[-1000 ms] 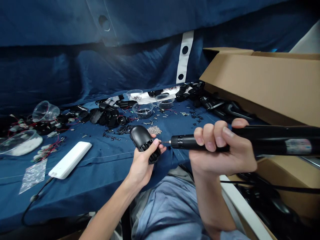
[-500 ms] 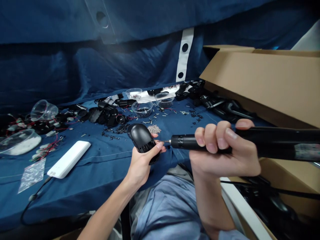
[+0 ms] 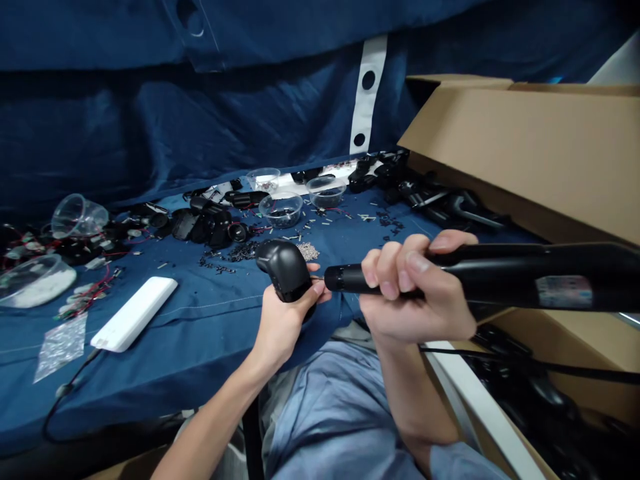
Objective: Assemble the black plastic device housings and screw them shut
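Note:
In the head view, my left hand (image 3: 283,320) is wrapped round a black plastic device housing (image 3: 286,267) with a rounded head, held above the table's front edge. My right hand (image 3: 417,290) grips a black electric screwdriver (image 3: 500,270) lying level, its nose pointing left. The screwdriver's tip meets the right side of the housing by my left fingertips; the exact contact is hidden there. Behind the housing lie a pile of small silver screws (image 3: 307,251) and a scatter of small black parts (image 3: 243,251).
Clear plastic tubs (image 3: 281,211) stand farther back among black parts. At left are a white power bank (image 3: 135,313) with a cable, a plastic bag (image 3: 61,347) and a tipped clear cup (image 3: 79,217). A big cardboard box (image 3: 525,140) stands at right, another box (image 3: 590,337) below it.
My right hand has brought the screwdriver left, closer to the housing, so less of its bit shows. The housing has turned slightly in my left hand. The camera view has shifted a little.

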### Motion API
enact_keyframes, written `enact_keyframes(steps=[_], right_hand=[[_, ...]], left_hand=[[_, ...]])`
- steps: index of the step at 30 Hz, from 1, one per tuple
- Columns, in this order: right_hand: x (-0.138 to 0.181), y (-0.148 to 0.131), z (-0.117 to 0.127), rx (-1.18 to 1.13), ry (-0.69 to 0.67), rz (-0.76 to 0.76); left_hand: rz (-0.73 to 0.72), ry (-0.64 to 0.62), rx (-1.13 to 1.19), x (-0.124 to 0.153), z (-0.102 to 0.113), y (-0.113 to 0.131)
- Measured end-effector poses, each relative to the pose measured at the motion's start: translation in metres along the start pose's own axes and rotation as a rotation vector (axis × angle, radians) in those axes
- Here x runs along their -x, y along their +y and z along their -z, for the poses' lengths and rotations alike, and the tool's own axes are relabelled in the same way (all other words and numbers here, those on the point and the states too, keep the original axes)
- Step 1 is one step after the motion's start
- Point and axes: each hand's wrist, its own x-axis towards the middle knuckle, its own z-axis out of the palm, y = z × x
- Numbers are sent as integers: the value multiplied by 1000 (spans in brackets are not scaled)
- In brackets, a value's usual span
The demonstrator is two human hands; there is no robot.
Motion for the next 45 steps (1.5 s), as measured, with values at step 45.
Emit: enact_keyframes(steps=[45], right_hand=[[19,-49,15,275,-142,107]], left_hand=[[-92,-10,-2,0,8,19]])
